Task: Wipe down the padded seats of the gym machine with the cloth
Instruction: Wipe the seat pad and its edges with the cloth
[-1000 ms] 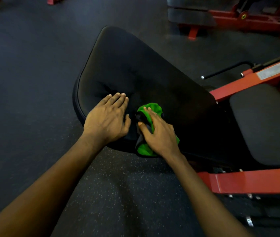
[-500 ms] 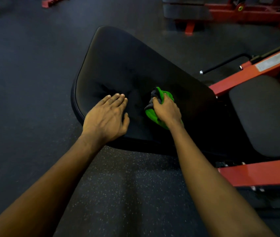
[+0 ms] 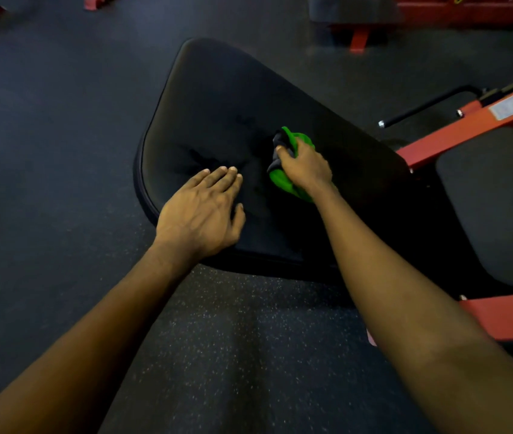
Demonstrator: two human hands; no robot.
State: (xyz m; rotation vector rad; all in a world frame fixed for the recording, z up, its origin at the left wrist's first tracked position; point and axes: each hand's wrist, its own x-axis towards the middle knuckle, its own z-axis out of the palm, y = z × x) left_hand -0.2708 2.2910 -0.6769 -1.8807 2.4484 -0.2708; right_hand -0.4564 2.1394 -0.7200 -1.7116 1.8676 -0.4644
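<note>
left hand [image 3: 200, 214] lies flat, fingers straight, on the big black back pad [image 3: 236, 98]; right hand [image 3: 306, 169] bunches one green cloth [image 3: 281, 180] mid-frame, second seat pad [image 3: 496, 202] at right

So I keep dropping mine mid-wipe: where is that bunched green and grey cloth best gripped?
Take the green and grey cloth by its bunched-up top, from above, as the right hand does: the folds stand up off the large black padded seat, so the underside can lie on the pad.

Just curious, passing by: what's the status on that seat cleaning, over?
Left hand flat on big black pad. Right hand gripping green cloth mid-pad. No obstruction seen.
</note>
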